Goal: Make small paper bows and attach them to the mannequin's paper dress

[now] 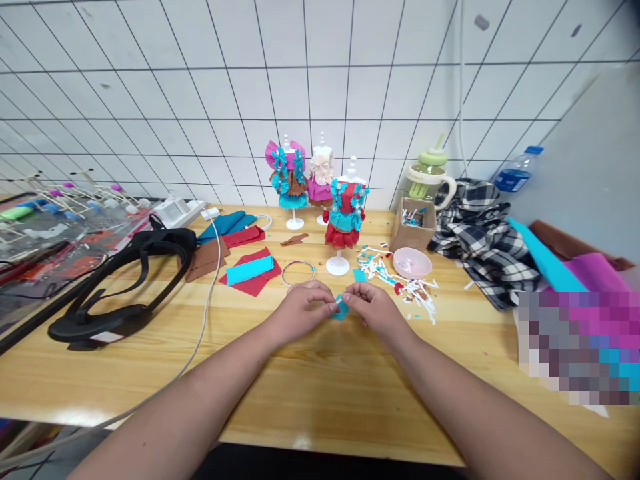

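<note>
Both hands meet over the middle of the wooden table (310, 380). My left hand (306, 312) pinches a small blue piece of crepe paper (341, 312) from the left, with a tiny white strip showing at its fingertips. From the right, my right hand (374, 308) is closed on the same blue piece. A second blue scrap (359, 275) lies just beyond the hands. Behind them stands a small white dress form (337, 267) in a red and blue paper dress (345, 213). A thin ring of wire or tape (299, 262) rests left of its base.
Two more dressed forms (295, 223) stand by the tiled wall. White strips and scraps (420, 297) surround a pink dish (413, 272) and a cardboard box (413, 233). Folded blue paper (250, 269) lies left. A black headset strap (100, 330) and white cable (203, 327) occupy the left side.
</note>
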Tool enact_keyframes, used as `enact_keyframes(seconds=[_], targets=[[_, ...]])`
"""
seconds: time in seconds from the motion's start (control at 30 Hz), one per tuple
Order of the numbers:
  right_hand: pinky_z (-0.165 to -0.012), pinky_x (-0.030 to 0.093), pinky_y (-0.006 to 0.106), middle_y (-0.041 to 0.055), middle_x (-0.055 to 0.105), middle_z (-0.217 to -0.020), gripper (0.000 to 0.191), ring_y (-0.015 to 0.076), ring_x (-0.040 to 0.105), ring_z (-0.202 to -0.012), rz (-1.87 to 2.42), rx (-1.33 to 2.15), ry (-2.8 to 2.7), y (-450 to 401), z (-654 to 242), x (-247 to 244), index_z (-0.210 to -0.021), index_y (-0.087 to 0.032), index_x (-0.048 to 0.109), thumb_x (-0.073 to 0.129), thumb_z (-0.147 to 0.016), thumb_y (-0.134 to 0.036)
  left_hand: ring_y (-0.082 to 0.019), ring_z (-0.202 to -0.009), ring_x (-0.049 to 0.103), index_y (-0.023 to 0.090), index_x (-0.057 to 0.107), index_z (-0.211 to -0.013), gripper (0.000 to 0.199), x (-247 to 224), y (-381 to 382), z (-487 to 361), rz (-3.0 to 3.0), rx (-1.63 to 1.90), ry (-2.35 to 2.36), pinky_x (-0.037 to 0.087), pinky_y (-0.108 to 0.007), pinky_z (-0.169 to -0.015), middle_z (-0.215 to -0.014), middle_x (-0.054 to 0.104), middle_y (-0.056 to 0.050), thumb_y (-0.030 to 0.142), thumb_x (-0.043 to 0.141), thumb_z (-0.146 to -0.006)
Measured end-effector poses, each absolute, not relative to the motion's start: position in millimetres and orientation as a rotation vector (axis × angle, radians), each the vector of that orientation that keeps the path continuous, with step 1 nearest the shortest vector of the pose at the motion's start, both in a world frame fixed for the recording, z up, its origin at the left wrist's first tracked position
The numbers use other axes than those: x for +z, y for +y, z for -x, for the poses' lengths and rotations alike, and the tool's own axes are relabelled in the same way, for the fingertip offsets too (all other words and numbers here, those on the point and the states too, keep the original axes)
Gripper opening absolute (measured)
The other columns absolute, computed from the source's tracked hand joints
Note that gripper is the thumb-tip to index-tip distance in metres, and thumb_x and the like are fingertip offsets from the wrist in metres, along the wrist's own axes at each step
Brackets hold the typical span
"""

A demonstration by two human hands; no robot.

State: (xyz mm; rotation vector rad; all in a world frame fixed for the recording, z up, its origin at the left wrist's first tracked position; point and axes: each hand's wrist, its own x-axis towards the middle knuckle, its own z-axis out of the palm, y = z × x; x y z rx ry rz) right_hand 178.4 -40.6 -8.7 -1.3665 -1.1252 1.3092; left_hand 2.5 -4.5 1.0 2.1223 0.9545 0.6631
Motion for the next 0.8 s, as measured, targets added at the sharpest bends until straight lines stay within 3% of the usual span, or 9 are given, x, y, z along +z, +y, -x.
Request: enact_keyframes(seconds=[0.23,0.43,0.63,0.8], targets=[[-0.054,0.038,0.024,-0.0018,0.056,-0.066,0.019,0.0112,0.047,-0.058,1.375,1.141,-1.348,-40.0,-178.1,-16.4,-0.074,-0.018,0.059,0.063,-0.071,-0.036,-0.016,-0.078,0.06,0.02,0.075,-0.076,0.015,10.2,-10.4,-2.8,-2.07,0.719,0.851,0.047,-0.028,-0.074,-0.079,0.065,-0.005,0.028,0.063,-0.08],[-0.053,0.04,0.025,0.0003,0.059,-0.084,0.027,0.0101,0.043,-0.054,1.471,0.586,-1.454,-38.8,-188.8,-17.5,-0.103,-0.02,0.061,0.061,-0.076,-0.026,-0.017,-0.083,0.061,0.022,0.076,-0.082,0.019,10.6,-8.8,-1.8,-1.914,0.81,0.962,0.048,-0.029,-0.08,-0.084,0.066,-0.005,0.033,0.061,-0.081],[-0.074,0.044,0.028,0.0031,0.067,-0.087,0.014,0.0169,0.059,-0.081,1.302,0.226,-1.823,-48.6,-188.3,-8.4,-0.089,-0.022,0.069,0.057,-0.087,-0.028,-0.017,-0.088,0.062,0.021,0.076,-0.085,0.018,5.9,-5.7,-2.3,-1.871,0.773,0.982,0.048,-0.029,-0.085,-0.09,0.066,-0.006,0.031,0.061,-0.082],[-0.073,0.043,0.028,0.0029,0.069,-0.088,0.019,0.0176,0.061,-0.083,1.378,0.074,-1.966,-53.7,-184.0,-10.0,-0.092,-0.023,0.07,0.053,-0.09,-0.031,-0.017,-0.087,0.06,0.021,0.074,-0.079,0.017,7.7,-9.1,-4.3,-1.973,0.741,0.985,0.047,-0.03,-0.083,-0.087,0.066,-0.005,0.029,0.059,-0.082]])
